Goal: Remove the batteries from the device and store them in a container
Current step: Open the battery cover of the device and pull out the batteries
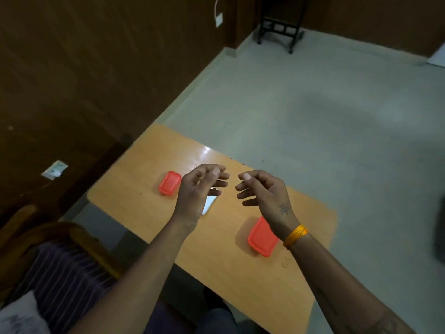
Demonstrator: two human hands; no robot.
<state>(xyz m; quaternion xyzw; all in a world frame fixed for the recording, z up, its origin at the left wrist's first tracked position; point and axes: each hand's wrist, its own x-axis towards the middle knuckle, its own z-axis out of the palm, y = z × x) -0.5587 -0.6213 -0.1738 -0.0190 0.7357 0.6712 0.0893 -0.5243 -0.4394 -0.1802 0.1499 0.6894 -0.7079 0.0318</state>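
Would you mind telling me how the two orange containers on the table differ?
The far container lies left of the left hand in full view; the near container lies closer to the person, partly hidden by the right hand's wrist. The near one looks bigger in the picture. Both are orange, rounded rectangles, lids on, on the wooden table.

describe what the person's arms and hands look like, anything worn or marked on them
Both forearms are bare, with no sleeves in view. The right wrist carries a yellow-orange wristband of wound thread or cord. The right hand has a small dark tattoo near the wrist on its back. The left hand shows no rings, bands or markings. No gloves on either.
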